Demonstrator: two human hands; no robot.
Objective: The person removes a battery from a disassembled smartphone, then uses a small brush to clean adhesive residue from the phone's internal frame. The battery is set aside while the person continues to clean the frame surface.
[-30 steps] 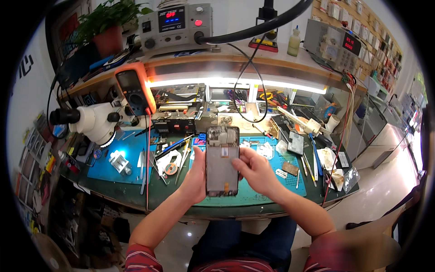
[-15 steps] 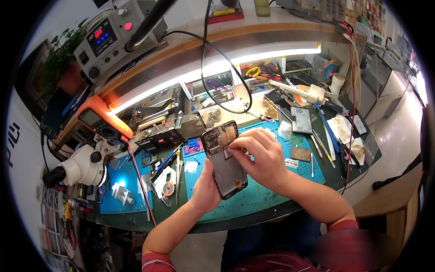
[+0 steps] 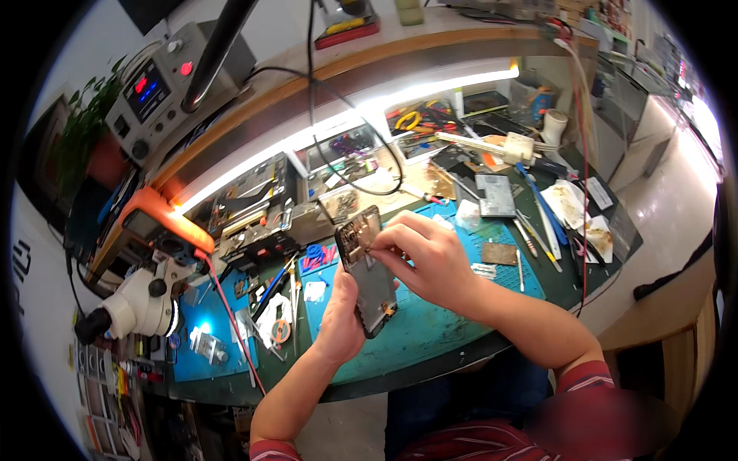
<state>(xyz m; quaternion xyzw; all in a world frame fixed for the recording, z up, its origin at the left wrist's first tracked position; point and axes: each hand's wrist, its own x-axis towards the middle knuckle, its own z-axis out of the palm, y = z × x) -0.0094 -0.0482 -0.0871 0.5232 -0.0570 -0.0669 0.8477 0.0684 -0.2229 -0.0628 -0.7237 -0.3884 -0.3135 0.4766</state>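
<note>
- The phone [image 3: 373,287], opened up, is held in the air over the blue mat [image 3: 419,342], tilted, its bared inner side turned toward the person.
- Its upper part shows small metal and board pieces; the lower part is a flat grey plate, with a small orange piece near the bottom end.
- The left hand [image 3: 339,323] grips the phone along its left edge, thumb lying upright beside that edge; its other fingers are mostly hidden.
- The right hand [image 3: 429,260] reaches over the upper half from the right, thumb and forefinger drawn narrowly together at the phone's inner side; I cannot tell whether anything is pinched between them.
- Right of the hands, on the bench, are a grey block [image 3: 496,196] and a brown plate [image 3: 499,253].
- To the left stand a white microscope [image 3: 132,303] and an orange multimeter [image 3: 184,230], with a red lead [image 3: 233,315] running down from it.
- A glass bottle [image 3: 207,348] lies near the microscope.
- A bright light strip [image 3: 446,87] runs beneath the shelf [image 3: 430,37].
</note>
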